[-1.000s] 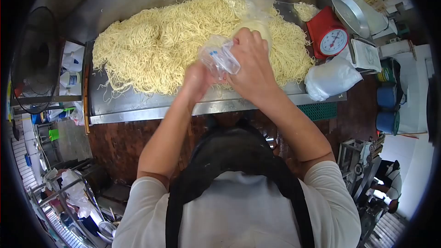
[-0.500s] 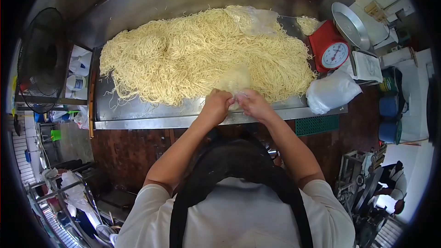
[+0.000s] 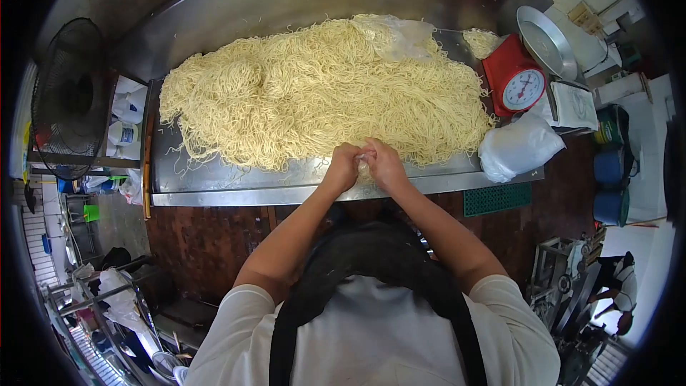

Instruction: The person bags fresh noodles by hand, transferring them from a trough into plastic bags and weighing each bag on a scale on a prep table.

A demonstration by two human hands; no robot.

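Observation:
A long heap of pale yellow noodles covers much of the steel table. At its front edge my left hand and my right hand meet, fingers closed on the gathered top of a small clear plastic bag. The bag hangs between my hands and is mostly hidden by them. Another clear bag lies flat on the back of the heap. A small bag of noodles sits at the back right, beside the red scale.
A red dial scale with a round metal pan stands at the right. A bundle of white plastic bags lies at the right front corner. A black fan is at the left. Another person is far off at the lower right.
The small bag, which stood up above my hands against the noodles, now hangs down between them. My hands have drawn closer together, and the view has shifted slightly.

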